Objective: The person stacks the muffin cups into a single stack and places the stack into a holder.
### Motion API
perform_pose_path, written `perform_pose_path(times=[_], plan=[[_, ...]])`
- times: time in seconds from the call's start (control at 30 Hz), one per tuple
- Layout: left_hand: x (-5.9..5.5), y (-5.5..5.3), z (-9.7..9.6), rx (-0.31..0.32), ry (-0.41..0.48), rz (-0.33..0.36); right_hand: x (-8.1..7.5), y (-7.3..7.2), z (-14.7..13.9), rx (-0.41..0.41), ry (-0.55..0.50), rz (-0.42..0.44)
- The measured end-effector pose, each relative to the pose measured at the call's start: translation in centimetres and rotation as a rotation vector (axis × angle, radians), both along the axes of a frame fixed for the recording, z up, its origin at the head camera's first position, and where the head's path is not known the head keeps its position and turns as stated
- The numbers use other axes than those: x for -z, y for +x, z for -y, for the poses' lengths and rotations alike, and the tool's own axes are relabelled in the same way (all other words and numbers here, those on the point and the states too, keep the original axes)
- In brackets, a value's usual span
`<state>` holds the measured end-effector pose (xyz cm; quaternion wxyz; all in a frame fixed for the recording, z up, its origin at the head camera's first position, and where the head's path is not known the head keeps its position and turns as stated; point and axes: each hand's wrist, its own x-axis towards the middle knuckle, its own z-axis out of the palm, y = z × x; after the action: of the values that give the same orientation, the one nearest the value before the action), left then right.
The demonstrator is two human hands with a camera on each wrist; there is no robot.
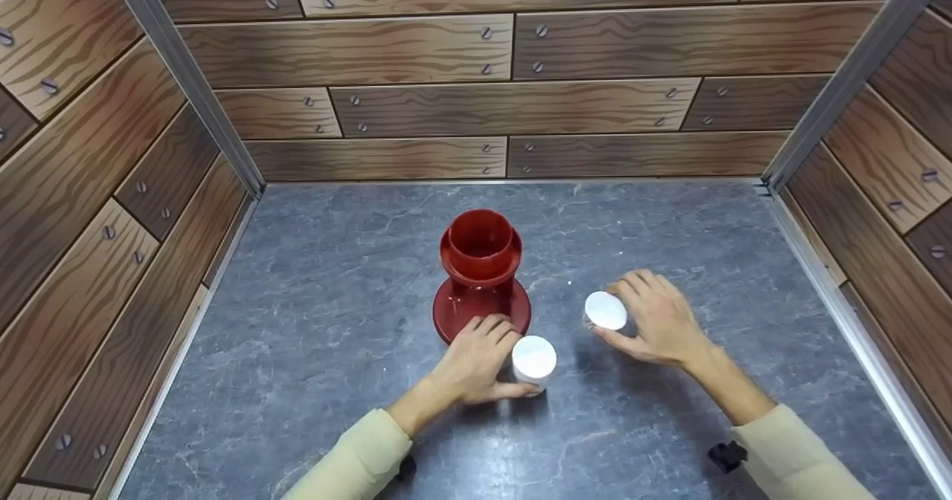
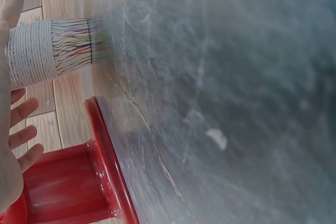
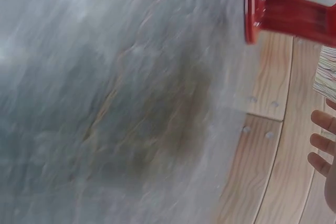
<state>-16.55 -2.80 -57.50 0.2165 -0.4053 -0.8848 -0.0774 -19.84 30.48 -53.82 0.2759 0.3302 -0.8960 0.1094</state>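
Note:
Near the table's middle, my left hand (image 1: 480, 359) grips a stack of paper cups (image 1: 534, 357) between thumb and fingers. This stack stands upright on the table; the left wrist view shows its white ribbed rims and a streaky coloured lower part. The other fingers (image 2: 22, 137) spread out beside it. To the right, my right hand (image 1: 658, 321) holds a second stack of paper cups (image 1: 605, 311), tilted and raised off the table. Behind my left hand stands a red stand (image 1: 482, 310) with a round base and a cup-shaped top (image 1: 480, 243).
The grey marbled table (image 1: 335, 262) is enclosed by wood-patterned walls (image 1: 416, 106) at the back and both sides. Metal edge strips (image 1: 840, 299) run along the sides. Small white specks lie near the second stack.

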Motion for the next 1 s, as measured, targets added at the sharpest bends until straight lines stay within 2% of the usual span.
perform_pose_path(times=[0.17,0.6,0.73,1.0], plan=[[-0.1,0.0,0.0,-0.005,-0.011,-0.005,-0.8,0.5,1.4,-0.041,-0.016,-0.029],[-0.2,-0.1,0.0,-0.006,-0.028,-0.004,-2.2,2.1,4.6,-0.120,-0.045,-0.020],[-0.1,-0.1,0.1,-0.005,-0.024,-0.002,-2.1,2.4,5.4,-0.142,-0.058,-0.039],[0.0,-0.1,0.1,-0.005,-0.020,-0.043,-1.8,2.9,7.0,-0.195,-0.067,-0.060]])
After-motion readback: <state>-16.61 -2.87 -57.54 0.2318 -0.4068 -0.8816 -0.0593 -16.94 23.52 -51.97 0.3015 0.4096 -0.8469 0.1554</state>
